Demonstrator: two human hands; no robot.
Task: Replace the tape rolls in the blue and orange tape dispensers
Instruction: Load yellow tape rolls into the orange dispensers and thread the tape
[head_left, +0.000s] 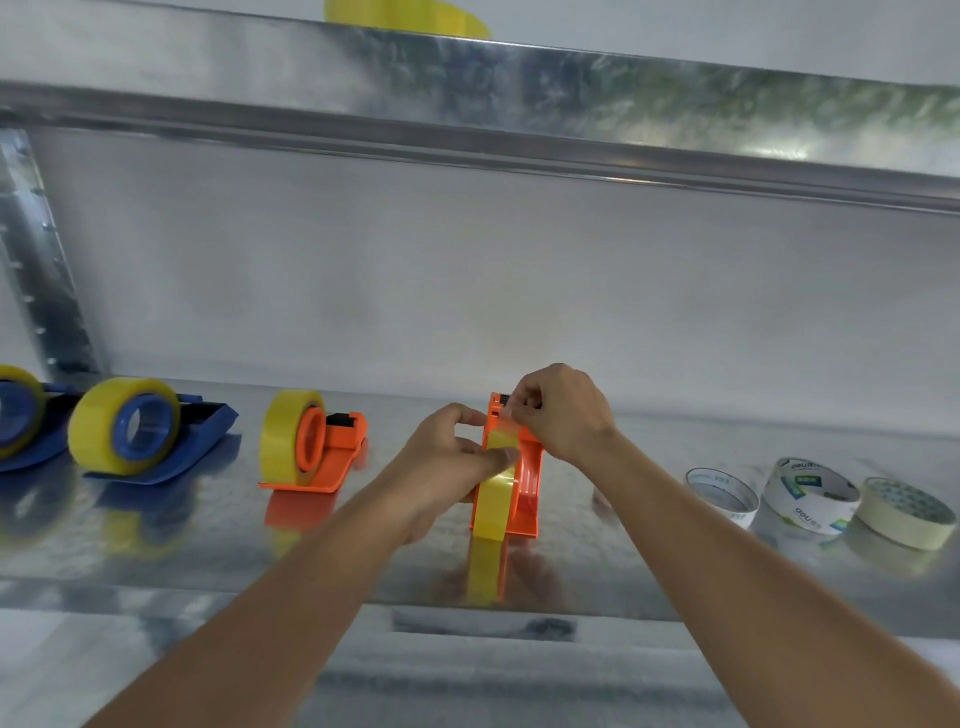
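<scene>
Shelf (649, 431): galvanised metal, mottled, shiny, mirrored the things on it.
Orange tape dispensers (527, 483): smooth moulded plastic, slight sheen.
Blue tape dispensers (208, 415): smooth plastic.
Yellow tape rolls (283, 436): glossy translucent film.
Masking tape roll (906, 512), right end: matt cream paper.

On the shelf (597, 566), the held dispenser (524, 488) stands end-on with its cutter end away from the person and its tape roll (493, 499) mounted on its left side; the left hand (457, 457) lies against that roll and the right hand (561, 410) is at the cutter end behind it. To the left of the held dispenser stands a second dispenser (317, 447) carrying its own roll, left of that a third dispenser (140, 431), and at the far left edge a fourth dispenser (21, 421), partly cut off. To the right of the held dispenser, well apart, three loose rolls (810, 493) lie close together in a row, and another roll (405, 15) sits on the upper shelf (519, 78) above and behind it.
</scene>
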